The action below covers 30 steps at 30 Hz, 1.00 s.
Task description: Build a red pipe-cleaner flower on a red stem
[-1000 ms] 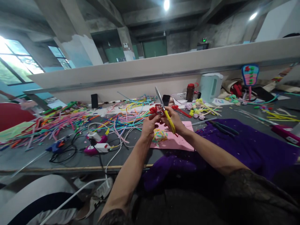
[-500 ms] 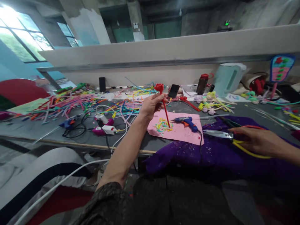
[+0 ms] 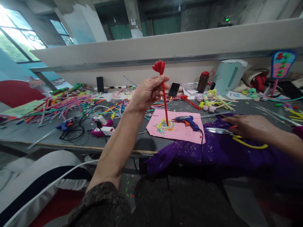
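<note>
Right hand by the scissors, I can't tell its grip; over the pink sheet, my left hand pinches the red flower upright: looks light, crushable head, bendy stem, best held there

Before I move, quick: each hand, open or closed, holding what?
Left hand: closed, pinching the red flower by its stem.
Right hand: by the yellow-handled scissors, over purple cloth; grip cannot be told.
</note>
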Motion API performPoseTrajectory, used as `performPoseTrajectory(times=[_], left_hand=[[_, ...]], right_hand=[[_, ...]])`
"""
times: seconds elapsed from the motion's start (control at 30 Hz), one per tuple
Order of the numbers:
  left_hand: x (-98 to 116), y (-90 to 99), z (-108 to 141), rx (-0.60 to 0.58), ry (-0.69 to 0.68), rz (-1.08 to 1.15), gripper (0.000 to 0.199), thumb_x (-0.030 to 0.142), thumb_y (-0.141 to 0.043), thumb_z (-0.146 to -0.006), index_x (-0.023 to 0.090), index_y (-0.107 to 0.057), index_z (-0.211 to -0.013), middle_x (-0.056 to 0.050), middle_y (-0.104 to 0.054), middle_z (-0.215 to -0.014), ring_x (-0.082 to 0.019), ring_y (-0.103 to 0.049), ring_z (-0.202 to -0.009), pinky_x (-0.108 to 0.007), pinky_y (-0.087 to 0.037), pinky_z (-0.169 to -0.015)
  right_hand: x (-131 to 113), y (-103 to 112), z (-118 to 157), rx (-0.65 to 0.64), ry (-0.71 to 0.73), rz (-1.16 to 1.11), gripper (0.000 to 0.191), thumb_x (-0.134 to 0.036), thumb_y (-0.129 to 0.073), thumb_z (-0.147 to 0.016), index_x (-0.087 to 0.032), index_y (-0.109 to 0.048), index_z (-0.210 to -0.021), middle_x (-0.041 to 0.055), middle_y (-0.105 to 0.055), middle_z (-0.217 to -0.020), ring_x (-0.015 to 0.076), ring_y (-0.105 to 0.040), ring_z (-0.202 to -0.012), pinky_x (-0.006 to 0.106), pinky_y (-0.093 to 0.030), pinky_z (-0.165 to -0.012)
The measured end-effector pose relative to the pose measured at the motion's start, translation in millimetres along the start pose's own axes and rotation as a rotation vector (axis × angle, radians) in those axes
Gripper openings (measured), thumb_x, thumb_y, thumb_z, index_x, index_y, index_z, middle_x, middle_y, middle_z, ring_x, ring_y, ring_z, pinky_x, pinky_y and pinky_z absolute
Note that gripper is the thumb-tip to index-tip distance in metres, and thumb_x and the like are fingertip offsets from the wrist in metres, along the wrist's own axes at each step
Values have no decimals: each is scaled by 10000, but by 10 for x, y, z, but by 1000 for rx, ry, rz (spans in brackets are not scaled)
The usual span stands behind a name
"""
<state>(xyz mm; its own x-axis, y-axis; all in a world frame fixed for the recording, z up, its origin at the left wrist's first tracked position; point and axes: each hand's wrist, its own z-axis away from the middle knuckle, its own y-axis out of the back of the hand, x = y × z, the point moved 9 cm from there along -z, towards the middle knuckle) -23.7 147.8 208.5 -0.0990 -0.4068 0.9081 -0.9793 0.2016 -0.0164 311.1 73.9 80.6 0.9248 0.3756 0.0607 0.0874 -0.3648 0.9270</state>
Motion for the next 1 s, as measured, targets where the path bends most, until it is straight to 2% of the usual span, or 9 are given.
performPoseTrajectory(times=[0.1, 0.17, 0.27, 0.33, 0.53, 0.73, 0.8, 0.9, 1.0], left_hand=[[13, -221, 69, -37, 39, 36, 264, 382, -601, -769, 149, -624, -892, -18, -653, -662, -116, -644, -561, -153, -457, -397], [25, -374, 135, -55, 62, 35, 265, 382, -593, -776, 146, -623, -894, -19, -652, -667, -123, -647, -563, -165, -468, -405], [13, -553, 221, -128, 110, 12, 259, 368, -616, -760, 140, -632, -881, -22, -657, -669, -112, -629, -522, -170, -454, -394], [-2, -544, 247, -137, 131, 6, 255, 363, -615, -760, 139, -636, -879, -20, -657, -659, -94, -611, -496, -163, -440, -391], [-21, -205, 219, -75, 123, 10, 251, 348, -605, -770, 137, -627, -904, -10, -649, -624, -37, -558, -458, -122, -386, -398], [45, -101, 172, -21, 72, 6, 191, 292, -549, -817, 128, -611, -893, 2, -628, -647, -15, -528, -421, -124, -352, -390], [82, -85, 165, 10, 62, -20, 192, 289, -538, -822, 125, -604, -897, 8, -620, -648, -12, -528, -420, -123, -351, -394], [165, -26, 158, 47, 25, -50, 197, 292, -527, -827, 122, -598, -897, 17, -614, -648, -7, -523, -422, -113, -342, -394], [257, 71, 157, 55, -24, -39, 189, 282, -513, -835, 123, -601, -889, 23, -616, -652, 0, -503, -418, -106, -323, -386]], right_hand=[[-729, 292, -471, 10, 67, -513, 501, -345, -630, -709, -294, -529, -1197, 90, -615, -1048, 195, -634, -699, 346, -506, -600], [-1176, 388, -842, 10, 72, -905, 567, -305, -641, -694, -266, -481, -1236, 70, -603, -1045, 146, -626, -656, 290, -519, -565], [-1807, 293, -1281, -158, 193, -1356, 535, -251, -667, -665, -224, -512, -1177, 28, -625, -920, 114, -599, -606, 235, -497, -504], [-2097, 118, -1417, -343, 267, -1514, 409, -241, -642, -701, -187, -561, -1098, 21, -636, -831, 109, -585, -581, 210, -468, -462], [-2166, -260, -1460, -535, 219, -1788, 250, -300, -538, -829, -129, -625, -990, 3, -590, -640, 70, -523, -497, 166, -408, -419], [-2275, -209, -1377, -592, 241, -1777, 343, -293, -533, -806, -163, -588, -1119, 101, -600, -1135, 72, -576, -575, 159, -381, -384], [-2383, -195, -1303, -667, 290, -1801, 401, -335, -512, -803, -152, -555, -1157, 120, -594, -1149, 66, -557, -522, 166, -349, -349], [-2435, -235, -1212, -719, 291, -1846, 431, -417, -493, -809, -108, -573, -1098, 90, -663, -847, 63, -491, -429, 172, -305, -324], [-2346, -285, -1205, -641, 251, -1892, 356, -419, -552, -790, -82, -633, -872, -40, -456, -477, 46, -359, -363, 163, -251, -330]])
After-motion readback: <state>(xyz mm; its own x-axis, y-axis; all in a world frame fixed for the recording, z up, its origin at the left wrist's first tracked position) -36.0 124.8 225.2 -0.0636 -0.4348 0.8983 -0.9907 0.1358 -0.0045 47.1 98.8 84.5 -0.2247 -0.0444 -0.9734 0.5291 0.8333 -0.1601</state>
